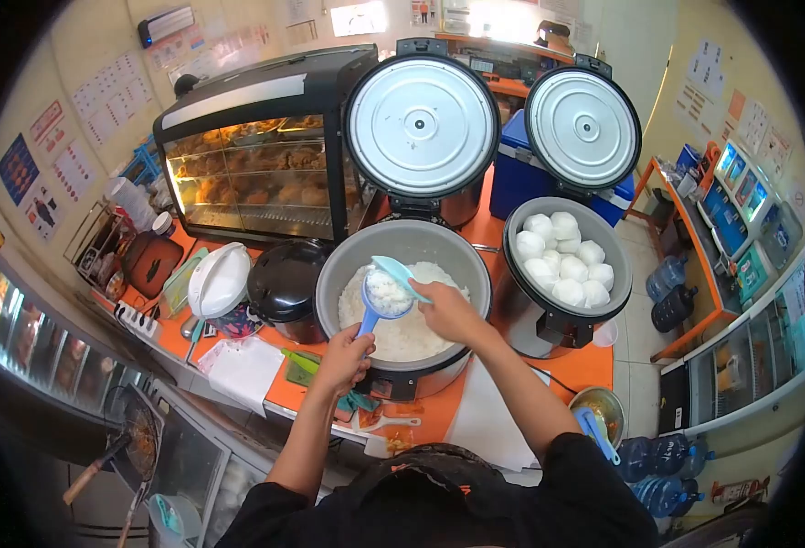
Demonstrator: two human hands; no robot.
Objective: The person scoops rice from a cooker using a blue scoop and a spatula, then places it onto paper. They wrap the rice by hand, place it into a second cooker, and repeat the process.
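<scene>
My left hand [340,360] is closed round the handle of a blue ladle [370,320], whose bowl is heaped with white rice [387,290]. In my right hand [445,310] is a light teal rice paddle [393,268], its blade over the rice in the ladle. Both tools are above a large rice cooker [483,282] with cooked rice inside and its round lid [423,123] raised. To the right stands a second cooker [521,297], also with its lid [583,125] up, holding several white wrapped rice balls [567,267].
A glass food warmer [252,178] with fried food stands at the back left. Left of the big cooker are a black pot [285,285] and a white-lidded container [220,280]. A white spatula [389,422] lies at the front edge; a metal bowl [601,406] sits at right.
</scene>
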